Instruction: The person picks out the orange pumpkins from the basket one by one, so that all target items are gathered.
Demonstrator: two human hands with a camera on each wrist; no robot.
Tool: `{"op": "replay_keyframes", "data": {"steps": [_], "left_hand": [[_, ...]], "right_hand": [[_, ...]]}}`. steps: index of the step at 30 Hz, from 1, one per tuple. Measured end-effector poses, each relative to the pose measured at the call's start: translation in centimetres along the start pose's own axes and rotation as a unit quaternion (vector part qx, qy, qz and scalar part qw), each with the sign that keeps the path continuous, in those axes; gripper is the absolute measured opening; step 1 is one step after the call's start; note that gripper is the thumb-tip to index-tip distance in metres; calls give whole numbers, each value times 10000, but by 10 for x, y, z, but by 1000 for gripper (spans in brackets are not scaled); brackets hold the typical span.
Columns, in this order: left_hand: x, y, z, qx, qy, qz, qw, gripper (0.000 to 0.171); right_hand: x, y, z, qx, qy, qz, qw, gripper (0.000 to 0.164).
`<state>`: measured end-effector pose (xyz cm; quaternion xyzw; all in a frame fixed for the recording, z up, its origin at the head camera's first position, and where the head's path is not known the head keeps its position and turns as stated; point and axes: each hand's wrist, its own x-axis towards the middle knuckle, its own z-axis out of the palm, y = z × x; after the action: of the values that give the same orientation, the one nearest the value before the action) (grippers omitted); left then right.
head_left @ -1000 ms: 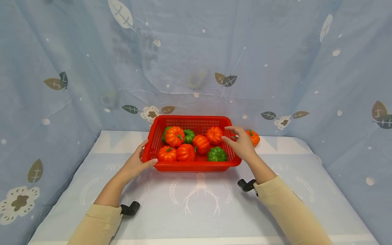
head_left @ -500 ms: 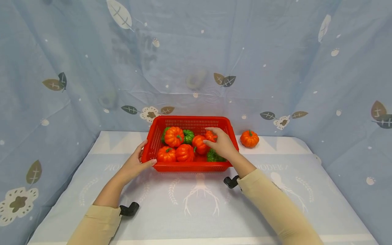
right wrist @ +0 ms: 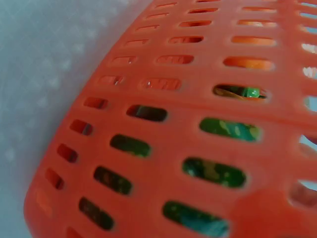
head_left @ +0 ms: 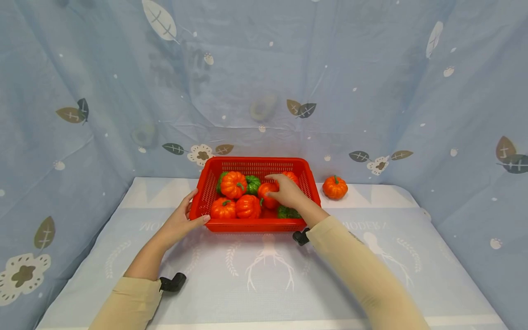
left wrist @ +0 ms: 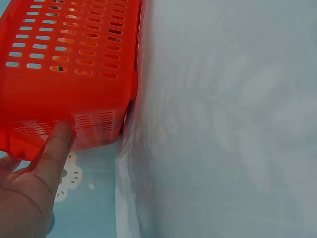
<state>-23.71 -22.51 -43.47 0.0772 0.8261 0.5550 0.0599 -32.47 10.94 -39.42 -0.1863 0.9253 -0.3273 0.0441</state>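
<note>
A red plastic basket (head_left: pixel 255 224) with slotted walls stands on the table, holding several small orange pumpkins and green ones. My left hand (head_left: pixel 179 224) holds its left end, thumb over the front left corner and fingers against the outer wall; the left wrist view shows the fingers (left wrist: pixel 52 158) on the red plastic. Inside the basket, my right hand (head_left: pixel 288 192) hovers over an orange pumpkin (head_left: pixel 265 190), its thumb and forefinger spread apart above it. Behind that hand, another orange pumpkin (head_left: pixel 292 177) and a green one (head_left: pixel 287 212) are partly covered.
To the right of the basket, a lone orange pumpkin (head_left: pixel 335 188) sits on the table (head_left: pixel 231 298). More orange pumpkins (head_left: pixel 249 207) fill the basket's left half. A patterned blue curtain (head_left: pixel 264 82) hangs behind and at both sides.
My right hand has moved left from the basket's right edge to the orange pumpkin near its middle, uncovering the lone pumpkin outside. The left hand has kept its hold on the basket.
</note>
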Motion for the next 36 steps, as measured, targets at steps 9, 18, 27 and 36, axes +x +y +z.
{"op": "replay_keyframes", "data": {"steps": [9, 18, 27, 36], "left_hand": [[-2, 2, 0, -55, -47, -9, 10000, 100], [-3, 3, -1, -83, -35, -21, 10000, 101], [-3, 2, 1, -83, 6, -39, 10000, 100], [-4, 3, 1, -98, 10, -20, 9999, 100]], "right_hand": [[1, -1, 5, -331, -213, 167, 9991, 52], [1, -1, 7, -348, -137, 241, 9990, 46], [-4, -1, -2, -12, 58, 167, 9998, 46], [-21, -9, -24, 492, 329, 212, 9980, 48]]}}
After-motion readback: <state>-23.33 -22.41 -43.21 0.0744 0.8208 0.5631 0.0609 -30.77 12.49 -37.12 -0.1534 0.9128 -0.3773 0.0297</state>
